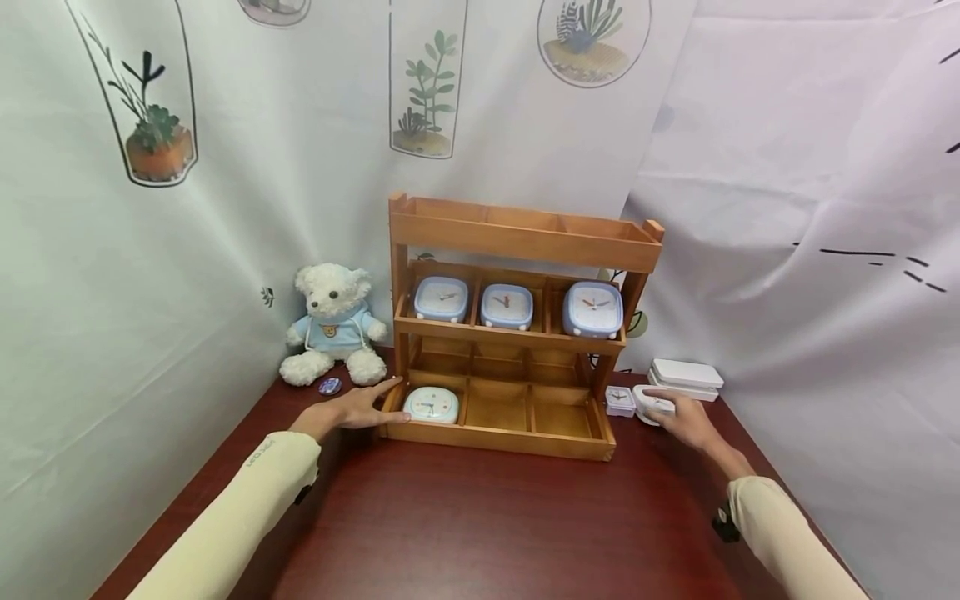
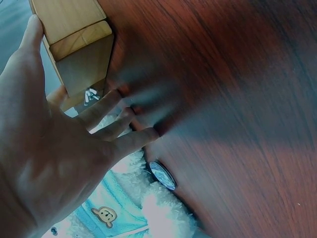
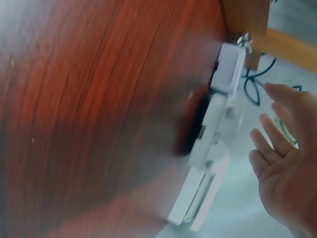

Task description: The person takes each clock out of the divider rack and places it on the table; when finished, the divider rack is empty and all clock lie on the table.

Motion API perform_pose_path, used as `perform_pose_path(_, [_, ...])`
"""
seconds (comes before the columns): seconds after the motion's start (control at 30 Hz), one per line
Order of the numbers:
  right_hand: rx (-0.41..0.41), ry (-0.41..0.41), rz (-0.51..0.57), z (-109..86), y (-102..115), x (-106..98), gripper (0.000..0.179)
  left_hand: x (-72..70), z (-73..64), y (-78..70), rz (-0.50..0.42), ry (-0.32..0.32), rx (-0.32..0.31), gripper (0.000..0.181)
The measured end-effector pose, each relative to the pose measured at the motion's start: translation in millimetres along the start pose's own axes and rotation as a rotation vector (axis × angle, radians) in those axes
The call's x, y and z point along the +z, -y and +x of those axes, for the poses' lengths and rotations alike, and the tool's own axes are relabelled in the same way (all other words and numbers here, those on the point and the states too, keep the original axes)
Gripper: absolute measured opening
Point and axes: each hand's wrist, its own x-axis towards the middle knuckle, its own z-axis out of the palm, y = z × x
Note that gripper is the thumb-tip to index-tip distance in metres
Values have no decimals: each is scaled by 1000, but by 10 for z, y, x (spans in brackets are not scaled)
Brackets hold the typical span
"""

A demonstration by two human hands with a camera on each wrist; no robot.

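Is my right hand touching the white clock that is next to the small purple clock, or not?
Apart: the right wrist view shows a narrow gap, with pale backdrop visible between the right hand and the white clock.

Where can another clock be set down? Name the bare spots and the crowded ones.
Free: the middle and right bottom compartments of the rack, right of the pale clock; the tabletop before the rack, between the sleeves. Crowded: the middle tier, three blue clocks; right of the rack, two small clocks and the right hand; left, the teddy bear and left hand.
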Motion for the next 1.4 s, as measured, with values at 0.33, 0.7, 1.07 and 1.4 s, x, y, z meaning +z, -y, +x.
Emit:
perform_pose_path(0.33, [-128, -21, 36, 27, 385, 145, 40, 4, -21, 27, -3, 5, -12, 100])
perform_pose_path(0.7, [-187, 24, 106, 113, 850, 283, 41, 32, 25, 7, -6, -2, -12, 99])
perform_pose_path(1.07, [-244, 95, 177, 322, 1380, 550, 41, 52, 11, 27, -4, -44, -49, 100])
perform_pose_path(1.4, [-299, 135, 249, 569, 1777, 824, 40, 28, 26, 15, 39, -86, -66, 100])
